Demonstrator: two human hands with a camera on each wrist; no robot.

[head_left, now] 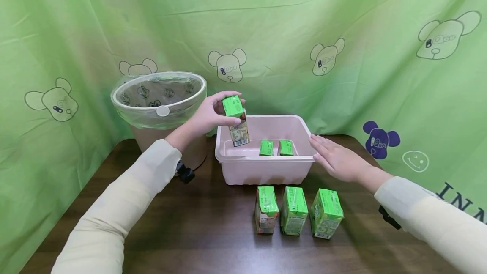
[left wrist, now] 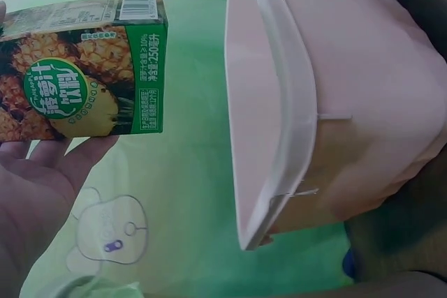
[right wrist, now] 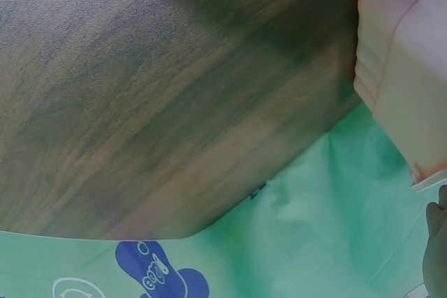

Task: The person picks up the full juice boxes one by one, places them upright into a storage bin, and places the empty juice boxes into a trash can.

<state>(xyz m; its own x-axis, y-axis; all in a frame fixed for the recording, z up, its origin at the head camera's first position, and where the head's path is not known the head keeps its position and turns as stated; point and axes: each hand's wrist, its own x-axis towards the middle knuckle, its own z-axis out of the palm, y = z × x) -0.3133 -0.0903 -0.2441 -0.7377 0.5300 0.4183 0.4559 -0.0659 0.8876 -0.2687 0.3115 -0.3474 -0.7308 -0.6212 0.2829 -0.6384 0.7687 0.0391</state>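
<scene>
My left hand (head_left: 205,115) grips a green-topped pineapple juice box (head_left: 239,131) between thumb and fingers. The carton hangs over the left end of a pale pink plastic basin (head_left: 266,171), its printed pineapple side facing the left wrist view. Two juice boxes (head_left: 266,148) stand inside the basin, partly hidden by its front wall. With fingers straight, my right hand (head_left: 340,160) rests at the basin's right rim. Three more juice boxes (head_left: 294,211) stand in a row on the table in front of the basin.
A trash bin (head_left: 163,117) with a clear liner stands left of the basin, behind my left forearm. The dark wooden table (head_left: 190,231) carries everything else. A green curtain (head_left: 274,24) printed with bear heads hangs behind and around it.
</scene>
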